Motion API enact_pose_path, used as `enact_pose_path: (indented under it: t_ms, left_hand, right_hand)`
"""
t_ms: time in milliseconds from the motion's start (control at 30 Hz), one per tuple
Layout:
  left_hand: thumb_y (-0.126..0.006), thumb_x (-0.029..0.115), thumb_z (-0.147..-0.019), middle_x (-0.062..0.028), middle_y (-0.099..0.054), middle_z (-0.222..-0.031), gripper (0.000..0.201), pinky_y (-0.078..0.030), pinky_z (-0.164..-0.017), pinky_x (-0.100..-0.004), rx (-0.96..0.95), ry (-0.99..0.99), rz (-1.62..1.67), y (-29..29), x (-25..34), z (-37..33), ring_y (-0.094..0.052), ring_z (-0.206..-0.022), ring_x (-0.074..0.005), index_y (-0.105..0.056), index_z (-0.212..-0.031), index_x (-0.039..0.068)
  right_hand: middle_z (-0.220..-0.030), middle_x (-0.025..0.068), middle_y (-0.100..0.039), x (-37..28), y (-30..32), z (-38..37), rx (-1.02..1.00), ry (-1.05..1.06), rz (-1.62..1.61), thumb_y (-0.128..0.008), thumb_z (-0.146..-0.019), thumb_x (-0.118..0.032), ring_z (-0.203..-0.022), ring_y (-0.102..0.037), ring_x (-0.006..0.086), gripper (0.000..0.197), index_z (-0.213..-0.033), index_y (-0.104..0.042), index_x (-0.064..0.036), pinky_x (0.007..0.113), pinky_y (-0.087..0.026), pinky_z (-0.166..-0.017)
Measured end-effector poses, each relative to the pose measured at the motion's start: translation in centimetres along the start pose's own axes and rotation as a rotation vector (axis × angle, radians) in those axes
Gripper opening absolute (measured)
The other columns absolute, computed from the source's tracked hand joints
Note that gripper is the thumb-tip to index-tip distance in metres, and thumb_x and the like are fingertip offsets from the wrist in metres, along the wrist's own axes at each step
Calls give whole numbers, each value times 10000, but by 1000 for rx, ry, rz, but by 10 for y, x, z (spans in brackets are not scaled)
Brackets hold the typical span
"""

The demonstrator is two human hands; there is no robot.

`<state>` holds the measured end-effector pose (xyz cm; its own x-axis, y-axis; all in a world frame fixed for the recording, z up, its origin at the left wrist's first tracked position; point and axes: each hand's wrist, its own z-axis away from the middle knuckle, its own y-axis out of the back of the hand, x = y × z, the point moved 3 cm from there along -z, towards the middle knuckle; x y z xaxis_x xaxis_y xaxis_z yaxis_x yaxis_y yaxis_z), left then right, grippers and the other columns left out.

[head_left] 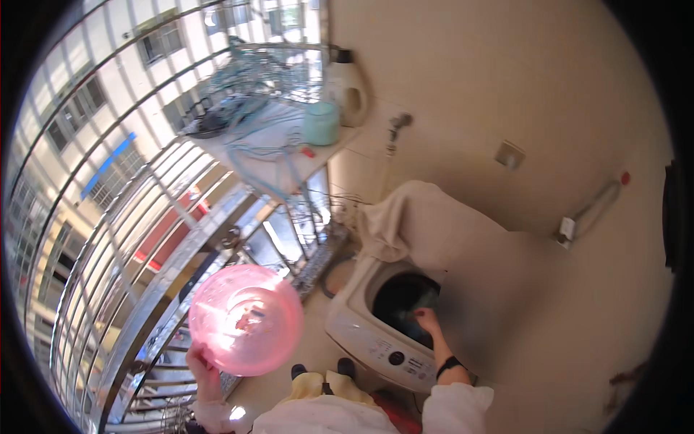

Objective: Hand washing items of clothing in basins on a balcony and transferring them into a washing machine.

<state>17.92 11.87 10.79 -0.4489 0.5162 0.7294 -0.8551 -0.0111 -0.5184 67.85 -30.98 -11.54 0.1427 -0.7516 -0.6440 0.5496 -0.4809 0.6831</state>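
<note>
At the bottom edge: white sleeves and a yellow garment, dark shoes just above on the floor. Left hand (202, 365) grips the lower rim of a pink translucent basin (246, 319), fingers curled around the edge, basin held up and tilted toward the camera, just beside the metal railing (137, 239). Right hand (426, 318), black band on the wrist, reaches into the open tub of a white top-loading washing machine (361, 336); fingers bent down onto dark cloth (405, 296) inside, can't tell if it's actually gripped. Beige cloth (412, 220) draped over the machine's raised lid behind. Further back, a white worktop (289, 155) carries tangled pale blue hangers (253, 94), a teal tub (321, 123) and a white jug (348, 90). Tap (396, 130) on the wall near it. Apartment block beyond the railing.
</note>
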Motion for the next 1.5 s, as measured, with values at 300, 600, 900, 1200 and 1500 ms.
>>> enact_pose_path:
  t_ms: [300, 600, 900, 1200, 1500]
  left_hand:
    - [-521, 46, -749, 27, -452, -585, 37, -213, -335, -206, -89, -114, 150, -15, 48, 2, -310, -374, -61, -511, -770, 75]
    - [-526, 38, -776, 27, -441, -535, 55, -205, -308, -201, -144, -201, 212, 2, 104, -31, -312, -339, -61, -519, -737, 77]
    - [-528, 92, -817, -46, -628, -1010, 235, -499, -803, -267, -371, -13, 21, -19, 88, -101, -613, -925, -139, -589, -1035, 31]
    - [-522, 104, -830, -68, -616, -1054, 249, -482, -910, -322, -661, 237, -57, -45, 32, -83, -600, -1004, -180, -576, -1056, 16]
    - [-554, 151, -818, -98, -598, -1124, 358, -485, -907, -335, -957, 466, -277, -45, -45, 47, -586, -1048, -212, -547, -1151, 22]
  right_hand:
    - [-864, 115, -670, -184, 14, 48, 29, 319, -366, -572, -839, -4, -747, -637, 167, 185, -1012, -638, 12, 297, -505, -693]
    - [-1044, 165, -606, -322, 100, 169, 447, 442, 213, -548, -851, -76, -984, -562, 352, 209, -1039, -607, -5, 406, -449, -860]
    - [-1028, 150, -626, -257, 147, 393, 743, -108, 345, -563, -840, -81, -939, -602, 305, 223, -1048, -626, -32, 369, -481, -810]
    - [-950, 136, -658, -225, 99, 655, 952, -472, 304, -593, -817, -83, -870, -634, 272, 210, -1016, -644, -39, 355, -496, -772]
    - [-798, 146, -658, -163, -65, 895, 1110, -863, 197, -588, -789, -92, -727, -631, 297, 187, -959, -653, -47, 369, -496, -666]
